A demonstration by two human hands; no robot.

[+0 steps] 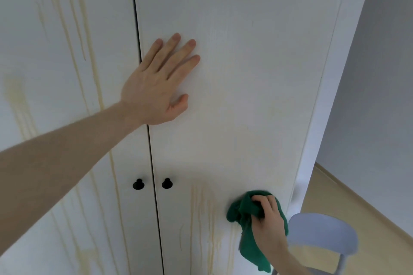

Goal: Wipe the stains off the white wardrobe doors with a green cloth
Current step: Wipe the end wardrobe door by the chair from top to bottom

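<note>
Two white wardrobe doors fill the view, the left door [67, 73] and the right door [245, 51], each with a black knob [138, 184] [167, 183]. Yellowish drip stains [73, 18] streak the left door from top to bottom. More yellow streaks [201, 214] run down the lower right door. My left hand [156, 85] presses flat on the right door beside the gap, fingers straight. My right hand [268, 221] grips a bunched green cloth [243, 210] against the lower right door, just right of the streaks; part of the cloth hangs below the hand.
A pale blue chair [324, 236] stands on the wooden floor [357, 207] close to the wardrobe's right side, right behind my right hand. A grey wall [380, 73] rises on the right.
</note>
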